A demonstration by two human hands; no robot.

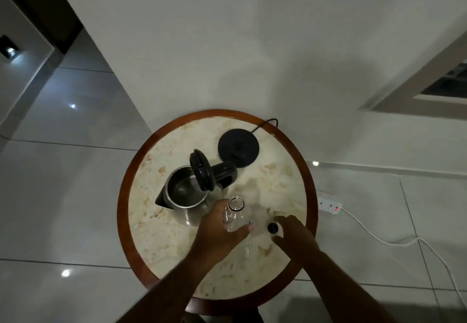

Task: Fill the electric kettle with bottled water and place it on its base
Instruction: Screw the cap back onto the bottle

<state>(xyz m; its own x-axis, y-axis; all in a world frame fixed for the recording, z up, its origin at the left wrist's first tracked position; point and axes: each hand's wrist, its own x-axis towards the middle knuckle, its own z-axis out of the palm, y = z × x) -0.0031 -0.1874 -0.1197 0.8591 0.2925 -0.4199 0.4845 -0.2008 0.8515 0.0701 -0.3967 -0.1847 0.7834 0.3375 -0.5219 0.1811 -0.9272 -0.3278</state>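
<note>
- I see the kettle (185, 196) standing on the round table (141, 196), not on its base (238, 148). The base sits just behind it, near the wall, with its cord going off the back.
- The kettle lid (202, 169) is flipped up, so the top is open and ready for water.
- Inside the kettle I see shiny metal. I cannot tell if there is any water in it yet.
- My left hand (219, 231) is wrapped around the clear bottle (236, 219), which stands upright right beside the kettle.
- The bottle's top is open. Its cap (273, 228) lies on the table just to the right.
- My right hand (294, 233) is spread open by the cap, fingers loose. I cannot tell if it touches the cap.
- The bottle is see-through and I cannot tell how full it is.
- I think the opening part is done. What is left is pouring the water, shutting the lid, and putting the kettle on the base.
</note>
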